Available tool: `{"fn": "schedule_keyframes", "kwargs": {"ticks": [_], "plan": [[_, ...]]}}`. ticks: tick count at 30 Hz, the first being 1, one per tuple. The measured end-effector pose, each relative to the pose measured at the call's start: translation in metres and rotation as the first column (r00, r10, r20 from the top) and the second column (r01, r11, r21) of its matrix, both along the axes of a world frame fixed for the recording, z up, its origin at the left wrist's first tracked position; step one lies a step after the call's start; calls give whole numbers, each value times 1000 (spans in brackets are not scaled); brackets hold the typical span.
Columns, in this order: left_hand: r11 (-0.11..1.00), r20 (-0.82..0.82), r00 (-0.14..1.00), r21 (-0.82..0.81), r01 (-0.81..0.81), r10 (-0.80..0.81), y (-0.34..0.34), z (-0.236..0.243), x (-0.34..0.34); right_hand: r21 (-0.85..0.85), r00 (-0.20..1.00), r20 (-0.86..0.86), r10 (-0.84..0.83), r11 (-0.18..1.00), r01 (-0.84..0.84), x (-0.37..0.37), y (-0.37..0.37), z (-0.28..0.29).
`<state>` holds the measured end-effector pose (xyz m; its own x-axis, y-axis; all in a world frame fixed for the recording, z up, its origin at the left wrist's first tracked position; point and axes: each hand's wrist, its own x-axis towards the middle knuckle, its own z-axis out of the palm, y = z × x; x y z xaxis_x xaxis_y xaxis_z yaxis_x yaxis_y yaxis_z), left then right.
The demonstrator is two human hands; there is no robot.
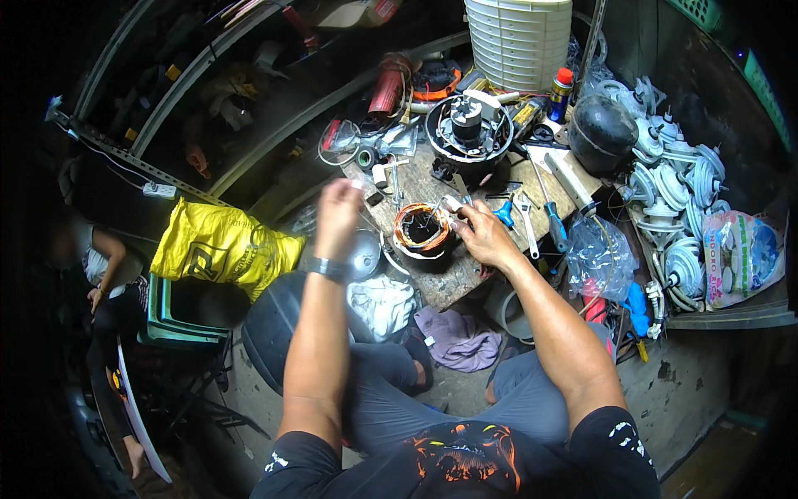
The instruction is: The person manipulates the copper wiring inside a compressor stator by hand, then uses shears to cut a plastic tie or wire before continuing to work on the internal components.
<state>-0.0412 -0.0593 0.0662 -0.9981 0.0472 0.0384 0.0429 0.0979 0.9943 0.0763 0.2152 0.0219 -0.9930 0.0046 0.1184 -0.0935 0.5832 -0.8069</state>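
Note:
A motor stator (421, 229) with orange-copper windings around its top ring stands upright near the front of the wooden work table (453, 281). My right hand (485, 234) is at the stator's right rim, its fingers bent together about a small pale piece too small to name. My left hand (339, 218) is raised to the left of the stator, apart from it and smeared by motion. Its fingers look closed, with a pale bit at their tips that I cannot make out. Behind the stator sits a larger round motor assembly (467, 125) with an open top.
Right of my right hand lie a wrench (526, 224), a blue-handled screwdriver (555, 226) and a blue T-shaped tool (504, 214). Pulley-like metal parts (669, 187) are heaped at the right. A yellow sack (220, 245) lies at the left, near another person (112, 262). A white bucket (519, 46) stands behind.

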Motion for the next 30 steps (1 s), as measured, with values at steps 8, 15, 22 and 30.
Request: {"fn": "schedule_keyframes", "kwargs": {"ticks": [8, 15, 22, 30], "plan": [[494, -376, 917, -827, -268, -133, -5, -4, 17, -21, 995, 83, 62, 998, -60, -36, 3, -17], [413, -84, 946, -909, 56, -312, 91, 3, 99, -274, 983, 167, 82, 961, -34, -59, -1, -21], [512, -303, 750, -857, 55, -588, 71, -30, 64, 74, 985, -110, 135, 989, -127, -42, 18, -25], [203, 214, 694, -861, 466, -687, 10, 15, 24, 372, 960, 149, 235, 886, -275, 1, 89, 53]]}}
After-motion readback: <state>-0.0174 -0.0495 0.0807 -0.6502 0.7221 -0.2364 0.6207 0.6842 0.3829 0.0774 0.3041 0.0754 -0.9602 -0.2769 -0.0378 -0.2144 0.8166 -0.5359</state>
